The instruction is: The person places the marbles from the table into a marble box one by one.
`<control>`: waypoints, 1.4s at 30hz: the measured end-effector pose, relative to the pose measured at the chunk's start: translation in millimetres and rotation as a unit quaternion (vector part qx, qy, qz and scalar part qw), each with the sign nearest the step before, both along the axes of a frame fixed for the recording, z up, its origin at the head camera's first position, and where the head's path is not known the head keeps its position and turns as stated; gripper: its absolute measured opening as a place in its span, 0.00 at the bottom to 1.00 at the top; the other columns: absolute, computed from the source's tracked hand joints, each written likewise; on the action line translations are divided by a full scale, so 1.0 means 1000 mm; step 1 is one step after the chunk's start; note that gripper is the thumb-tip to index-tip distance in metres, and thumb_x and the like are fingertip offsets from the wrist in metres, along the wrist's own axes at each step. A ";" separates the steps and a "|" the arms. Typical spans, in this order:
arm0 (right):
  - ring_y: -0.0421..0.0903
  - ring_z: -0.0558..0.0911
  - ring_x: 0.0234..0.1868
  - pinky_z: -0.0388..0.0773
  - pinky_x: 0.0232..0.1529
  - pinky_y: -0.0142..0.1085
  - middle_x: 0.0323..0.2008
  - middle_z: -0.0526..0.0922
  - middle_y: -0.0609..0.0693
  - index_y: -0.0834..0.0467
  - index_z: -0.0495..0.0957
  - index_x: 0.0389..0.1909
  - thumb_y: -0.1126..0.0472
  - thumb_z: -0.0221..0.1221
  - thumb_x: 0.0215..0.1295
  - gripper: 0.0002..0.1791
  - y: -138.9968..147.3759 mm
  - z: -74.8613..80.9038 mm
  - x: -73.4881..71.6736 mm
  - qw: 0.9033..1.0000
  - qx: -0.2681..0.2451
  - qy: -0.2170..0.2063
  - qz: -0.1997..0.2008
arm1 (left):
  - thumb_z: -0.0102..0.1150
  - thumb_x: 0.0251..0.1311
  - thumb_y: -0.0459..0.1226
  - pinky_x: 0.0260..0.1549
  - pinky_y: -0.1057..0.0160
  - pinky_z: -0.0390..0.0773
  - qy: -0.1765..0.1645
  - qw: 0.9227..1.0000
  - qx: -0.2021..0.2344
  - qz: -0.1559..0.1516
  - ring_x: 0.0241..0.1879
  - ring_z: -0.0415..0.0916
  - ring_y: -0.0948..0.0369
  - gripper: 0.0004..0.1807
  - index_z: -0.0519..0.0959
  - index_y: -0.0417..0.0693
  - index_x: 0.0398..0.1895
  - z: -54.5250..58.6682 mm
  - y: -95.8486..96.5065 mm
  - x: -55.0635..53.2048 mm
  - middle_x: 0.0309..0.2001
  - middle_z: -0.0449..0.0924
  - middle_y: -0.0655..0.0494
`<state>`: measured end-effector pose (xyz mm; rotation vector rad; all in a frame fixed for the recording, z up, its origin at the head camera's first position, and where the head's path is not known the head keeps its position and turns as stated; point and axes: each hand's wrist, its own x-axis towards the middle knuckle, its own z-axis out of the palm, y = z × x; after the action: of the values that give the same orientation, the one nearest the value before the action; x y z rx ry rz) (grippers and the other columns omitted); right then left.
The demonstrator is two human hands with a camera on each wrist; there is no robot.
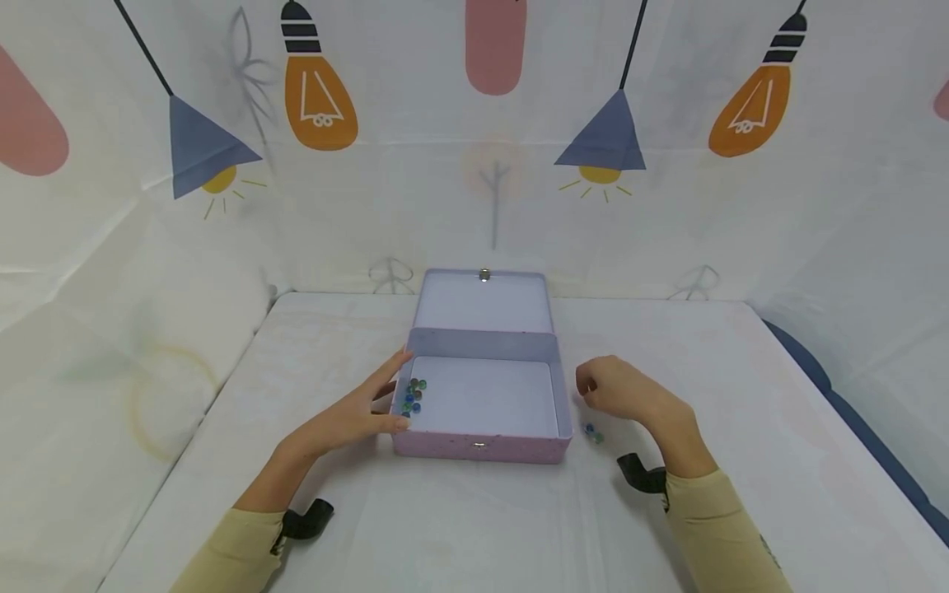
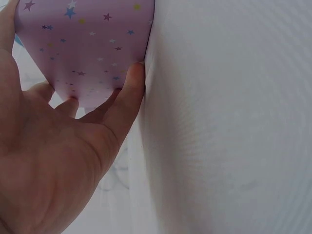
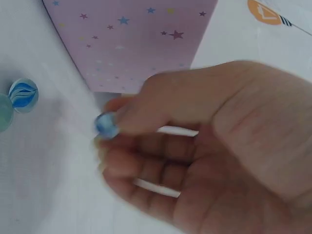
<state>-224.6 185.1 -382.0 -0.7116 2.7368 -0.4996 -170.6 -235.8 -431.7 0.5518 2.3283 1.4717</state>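
Note:
A pink tin box (image 1: 445,445) printed with stars stands on the table, its hinged lid (image 1: 482,302) raised at the back. Several blue, green and brownish glass marbles (image 1: 417,408) lie along the left of its floor. My left hand (image 1: 347,422) rests on the box's left side, thumb toward the front corner, fingers spread against the starry wall (image 2: 92,44). Right of the box, my right hand (image 1: 624,390) pinches a blue marble (image 3: 106,125) between thumb and fingers. Below that hand, a blue swirled marble (image 3: 24,95) and a green marble (image 3: 5,112) lie on the table.
The white-covered table (image 1: 474,527) runs back to a printed cloth wall (image 1: 415,206) just behind the lid. Similar cloth hangs at the left and right. A dark blue edge (image 1: 875,428) shows beyond the table's right side.

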 end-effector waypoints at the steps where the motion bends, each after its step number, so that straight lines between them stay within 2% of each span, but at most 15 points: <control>1: 0.44 0.75 0.32 0.74 0.32 0.36 0.30 0.81 0.49 0.62 0.81 0.32 0.72 0.53 0.55 0.09 0.000 0.000 -0.001 1.000 -0.007 0.007 0.003 | 0.67 0.59 0.47 0.65 0.27 0.56 0.000 1.000 0.000 0.000 0.78 0.41 0.36 0.56 0.37 0.71 0.80 0.000 0.000 0.000 0.81 0.30 0.66; 6: 0.45 0.75 0.33 0.74 0.34 0.37 0.32 0.81 0.50 0.62 0.81 0.36 0.71 0.55 0.58 0.09 -0.002 0.003 -0.002 0.999 -0.029 0.044 0.005 | 0.67 0.60 0.47 0.66 0.27 0.55 0.000 1.000 -0.001 0.002 0.78 0.41 0.37 0.55 0.37 0.72 0.80 -0.001 0.000 -0.001 0.81 0.29 0.66; 10: 0.44 0.74 0.32 0.73 0.35 0.37 0.30 0.78 0.49 0.61 0.81 0.34 0.71 0.56 0.57 0.08 -0.003 0.005 -0.002 0.994 -0.044 0.095 0.000 | 0.67 0.60 0.47 0.66 0.28 0.56 0.003 1.000 -0.004 0.002 0.78 0.42 0.37 0.55 0.37 0.72 0.80 -0.002 0.000 -0.001 0.81 0.30 0.67; 15: 0.43 0.75 0.33 0.75 0.36 0.38 0.30 0.78 0.49 0.58 0.81 0.32 0.73 0.57 0.56 0.08 -0.005 0.007 -0.004 0.981 -0.080 0.177 0.001 | 0.67 0.60 0.47 0.66 0.28 0.57 0.004 1.000 -0.005 0.002 0.78 0.42 0.37 0.55 0.38 0.71 0.80 -0.002 -0.001 -0.001 0.81 0.30 0.67; 19: 0.44 0.78 0.36 0.79 0.39 0.40 0.33 0.80 0.48 0.58 0.81 0.34 0.73 0.57 0.57 0.09 -0.008 0.009 -0.003 0.971 -0.110 0.213 0.002 | 0.67 0.60 0.47 0.65 0.28 0.57 0.002 1.000 -0.005 0.005 0.78 0.42 0.37 0.55 0.38 0.71 0.80 -0.002 -0.001 -0.001 0.81 0.29 0.67; 29: 0.44 0.81 0.39 0.81 0.41 0.43 0.36 0.81 0.48 0.58 0.82 0.36 0.75 0.59 0.59 0.10 -0.018 0.006 -0.003 0.953 -0.156 0.260 0.018 | 0.67 0.60 0.46 0.66 0.28 0.57 0.000 1.000 -0.007 0.007 0.78 0.41 0.37 0.55 0.38 0.71 0.80 -0.002 0.000 -0.001 0.81 0.28 0.66; 33: 0.42 0.80 0.39 0.81 0.41 0.41 0.36 0.81 0.46 0.56 0.81 0.35 0.74 0.59 0.59 0.10 -0.025 0.004 -0.002 0.953 -0.161 0.254 0.028 | 0.67 0.59 0.47 0.66 0.28 0.56 -0.002 1.000 -0.007 0.006 0.78 0.41 0.37 0.55 0.38 0.70 0.80 -0.001 -0.001 -0.001 0.81 0.28 0.66; 42: 0.41 0.78 0.38 0.81 0.40 0.38 0.35 0.80 0.47 0.57 0.81 0.36 0.74 0.59 0.59 0.10 -0.045 -0.002 0.000 0.953 -0.159 0.245 0.077 | 0.66 0.60 0.45 0.66 0.27 0.55 -0.002 1.000 -0.007 0.004 0.78 0.41 0.37 0.55 0.38 0.71 0.80 -0.001 0.000 0.000 0.81 0.29 0.66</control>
<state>-224.7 140.0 -384.4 -1.2710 3.0404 -0.8377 -170.6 -235.8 -432.3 0.5364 2.3390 1.4577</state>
